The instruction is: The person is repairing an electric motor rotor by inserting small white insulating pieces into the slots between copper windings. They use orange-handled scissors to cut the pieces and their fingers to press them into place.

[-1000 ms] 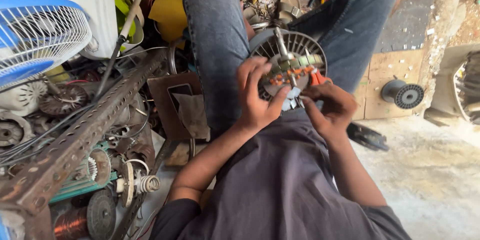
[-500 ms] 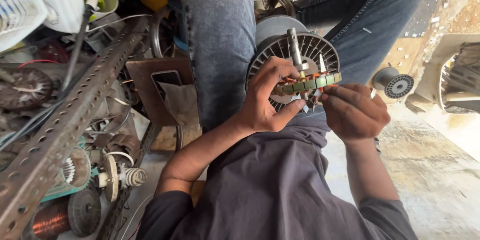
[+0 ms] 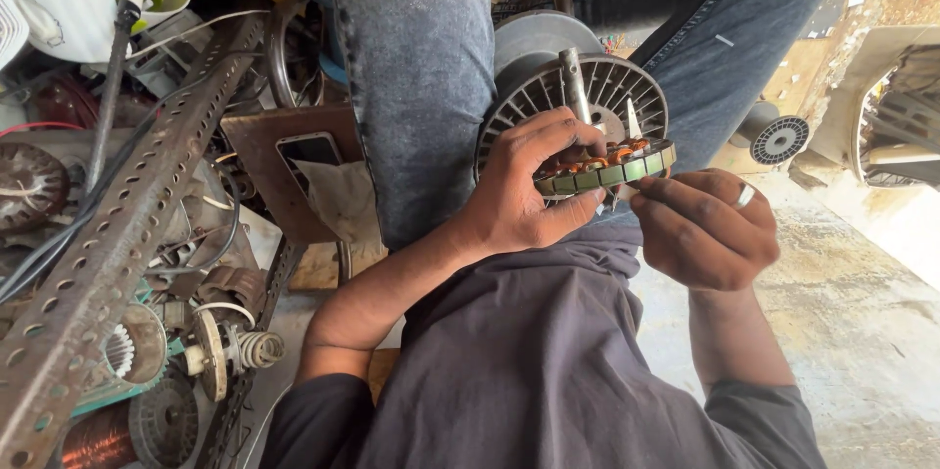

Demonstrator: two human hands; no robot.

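Wound stator ring (image 3: 607, 171), greenish laminated rim with copper coils showing on top, is held edge-on in front of the finned fan motor housing (image 3: 578, 87) and its steel shaft (image 3: 572, 83), between the knees in jeans (image 3: 421, 77). Left hand (image 3: 524, 190) is clenched round the ring's near side, thumb under, fingers (image 3: 553, 131) over the coils. Right hand (image 3: 705, 229), ring on one finger, is curled with fingertips pinched at the rim's lower edge; whether a tool or wire is pinched cannot be told. Ring is best kept steady by the left grip, windings not crushed, work done by small right-hand moves. Perforated angle iron (image 3: 127, 234) and loose motor parts (image 3: 211, 351) lie to the left.
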